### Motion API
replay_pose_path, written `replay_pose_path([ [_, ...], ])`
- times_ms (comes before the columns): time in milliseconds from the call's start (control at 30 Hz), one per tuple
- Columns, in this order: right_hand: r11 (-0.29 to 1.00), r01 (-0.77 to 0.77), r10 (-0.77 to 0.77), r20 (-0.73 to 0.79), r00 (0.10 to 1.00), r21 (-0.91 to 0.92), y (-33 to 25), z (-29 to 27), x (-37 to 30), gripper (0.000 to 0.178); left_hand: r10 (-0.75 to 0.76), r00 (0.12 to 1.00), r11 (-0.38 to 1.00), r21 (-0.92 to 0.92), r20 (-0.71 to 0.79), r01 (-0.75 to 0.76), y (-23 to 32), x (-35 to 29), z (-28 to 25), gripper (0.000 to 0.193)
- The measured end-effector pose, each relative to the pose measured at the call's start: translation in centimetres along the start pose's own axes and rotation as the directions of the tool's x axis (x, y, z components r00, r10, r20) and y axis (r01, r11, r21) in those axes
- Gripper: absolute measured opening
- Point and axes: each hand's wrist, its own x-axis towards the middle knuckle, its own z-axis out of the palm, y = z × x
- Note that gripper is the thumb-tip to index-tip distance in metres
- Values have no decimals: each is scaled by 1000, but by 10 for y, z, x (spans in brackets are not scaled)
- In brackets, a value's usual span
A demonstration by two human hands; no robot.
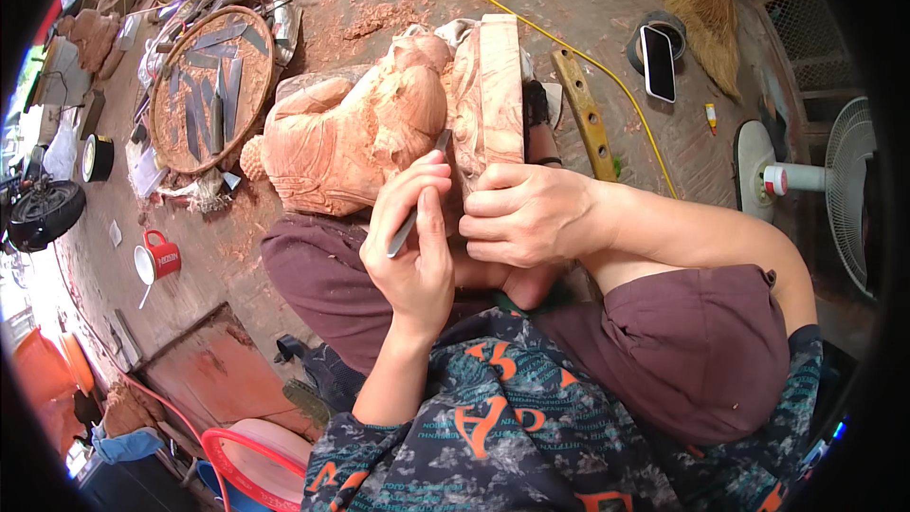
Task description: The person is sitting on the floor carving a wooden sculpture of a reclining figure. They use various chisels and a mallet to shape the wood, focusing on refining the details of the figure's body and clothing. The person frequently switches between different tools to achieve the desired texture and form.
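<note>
A reddish wooden statue (332, 147) with carved robe folds lies on its side in front of my crossed legs, its flat base block (502, 85) toward the right. My left hand (417, 251) is closed on a slim metal carving chisel (404, 233). The chisel's tip reaches the carved wood between the figure and its base. Against the near end of the base, my right hand (531, 213) is curled into a fist, close to the left fingers. What lies inside that fist is hidden.
To the left is a round woven tray (177, 163) with several chisels. A red mug (163, 258) stands nearer. A slotted wooden bar (584, 116), a phone (657, 64), a yellow cord (616, 71), a straw broom (701, 24) and a fan (848, 194) are on the right. Wood shavings litter the floor.
</note>
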Motion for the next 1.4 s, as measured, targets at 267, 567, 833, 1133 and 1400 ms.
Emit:
replay_pose_path([
  [267,1000,7,-7,-9,1000,-9,4,0,1,11,-16,1000,1000,13,2,16,0,-4,-1,11],
  [567,998,0,-2,-30,1000,-57,6,1,2,12,100,994,992,69,41,-103,0,-6,1,9],
  [833,1000,26,-26,16,1000,-2,8,-1,-1,15,-103,994,994,38,31,101,0,-8,0,12],
  [1133,990,133,-136,-82,987,-43,4,7,-11,13,-59,997,998,24,43,58,5,-13,-6,14],
  [1400,989,139,-140,-24,990,-41,3,9,-16,13,-132,991,991,-27,-1,132,2,-7,-1,14],
])
